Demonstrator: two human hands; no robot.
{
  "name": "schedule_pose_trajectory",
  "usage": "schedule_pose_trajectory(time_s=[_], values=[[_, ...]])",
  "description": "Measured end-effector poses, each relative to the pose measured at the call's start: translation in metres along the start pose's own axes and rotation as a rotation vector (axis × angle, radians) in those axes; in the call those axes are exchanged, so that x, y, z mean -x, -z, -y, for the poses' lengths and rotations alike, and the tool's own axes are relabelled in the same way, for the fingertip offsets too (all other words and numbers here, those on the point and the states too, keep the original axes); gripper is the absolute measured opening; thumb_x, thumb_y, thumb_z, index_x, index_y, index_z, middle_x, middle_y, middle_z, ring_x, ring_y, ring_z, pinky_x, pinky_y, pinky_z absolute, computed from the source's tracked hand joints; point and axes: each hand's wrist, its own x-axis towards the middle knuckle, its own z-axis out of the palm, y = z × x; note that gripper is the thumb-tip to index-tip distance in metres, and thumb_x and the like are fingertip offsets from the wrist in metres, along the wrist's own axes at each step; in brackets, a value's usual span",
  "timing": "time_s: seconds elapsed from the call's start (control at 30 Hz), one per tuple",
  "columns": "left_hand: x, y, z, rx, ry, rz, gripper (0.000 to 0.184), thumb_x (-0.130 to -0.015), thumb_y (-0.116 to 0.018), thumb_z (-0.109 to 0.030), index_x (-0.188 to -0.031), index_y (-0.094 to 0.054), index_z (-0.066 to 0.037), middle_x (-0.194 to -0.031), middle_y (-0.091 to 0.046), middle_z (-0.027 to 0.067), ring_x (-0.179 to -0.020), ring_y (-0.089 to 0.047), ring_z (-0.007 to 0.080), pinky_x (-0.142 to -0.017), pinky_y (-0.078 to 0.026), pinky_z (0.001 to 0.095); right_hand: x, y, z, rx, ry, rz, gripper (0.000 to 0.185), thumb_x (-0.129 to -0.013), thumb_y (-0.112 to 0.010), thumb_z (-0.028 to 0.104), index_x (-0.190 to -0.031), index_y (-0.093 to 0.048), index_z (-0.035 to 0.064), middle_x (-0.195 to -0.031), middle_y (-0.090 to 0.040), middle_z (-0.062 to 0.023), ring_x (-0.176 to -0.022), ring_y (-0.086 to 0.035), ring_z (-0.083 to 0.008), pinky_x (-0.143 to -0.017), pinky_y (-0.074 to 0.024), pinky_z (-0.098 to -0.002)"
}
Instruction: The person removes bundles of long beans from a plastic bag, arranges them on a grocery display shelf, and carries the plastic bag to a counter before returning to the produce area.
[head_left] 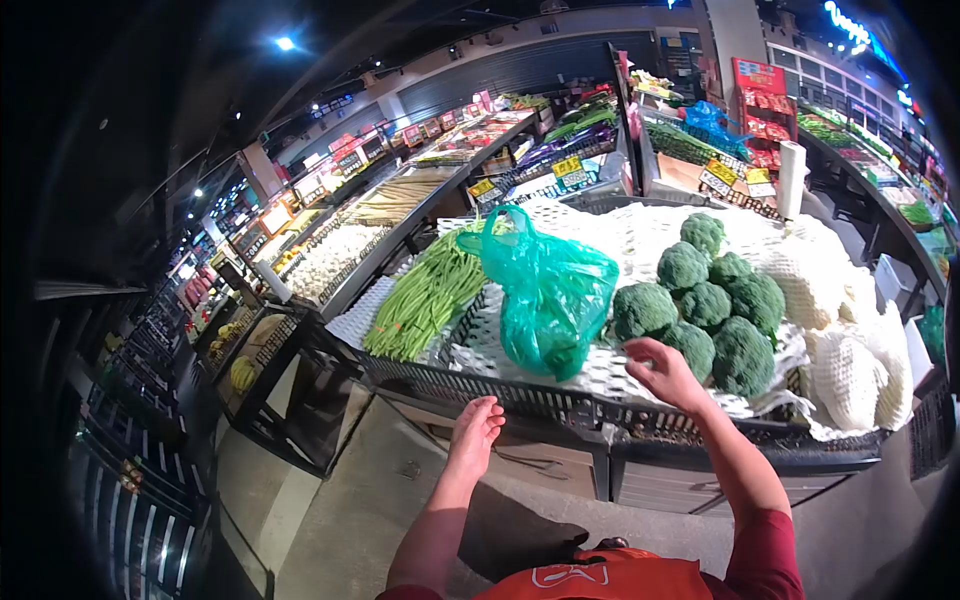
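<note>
A green plastic bag (pixel 560 290) with its handles up sits on white foam netting in the display crate; what it holds is hard to make out. To its right lie several broccoli heads (pixel 705 302). My right hand (pixel 668 374) is at the front of this pile, fingers curved and apart, with nothing in it; whether it touches the nearest head I cannot tell. My left hand (pixel 475 436) hovers in front of the crate's black rim (pixel 530 395), below the bag, empty with loosely bent fingers. Long green beans (pixel 430 295) lie left of the bag.
Crumpled white foam netting (pixel 845 370) is heaped at the right of the stand. A white roll (pixel 791 180) stands upright behind the broccoli. Further produce stands (pixel 340 250) run back on the left, with price signs (pixel 568 168) behind the bag. Below is a grey floor (pixel 340 500).
</note>
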Motion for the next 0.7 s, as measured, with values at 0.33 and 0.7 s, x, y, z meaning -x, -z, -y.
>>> schedule_pose_trajectory(time_s=[0.33,0.7], values=[[-0.101,0.001,-0.04,-0.067,-0.066,0.152,0.015,-0.091,-0.056,-0.022,-0.101,-0.059,-0.011,-0.089,-0.06,-0.0002,-0.077,-0.055,0.0093,-0.069,-0.041,0.0222,-0.223,-0.09,-0.033,0.443,0.036,-0.25,0.047,-0.079,-0.065,0.041,-0.1,-0.063,-0.0006,-0.106,-0.061,-0.0185,-0.103,-0.054,-0.035,-0.089,-0.0443,-0.0403],[-0.273,0.07,-0.143,0.151,-0.194,0.175,0.035,-0.092,-0.046,-0.039,-0.113,-0.051,-0.012,-0.111,-0.049,0.0029,-0.1,-0.046,0.0146,-0.081,-0.04,0.0283,-0.209,-0.21,0.042,0.495,0.771,0.145,0.02,-0.061,-0.061,0.01,-0.08,-0.056,0.0102,-0.084,-0.051,-0.0089,-0.085,-0.052,-0.028,-0.07,-0.0438,-0.0393]])
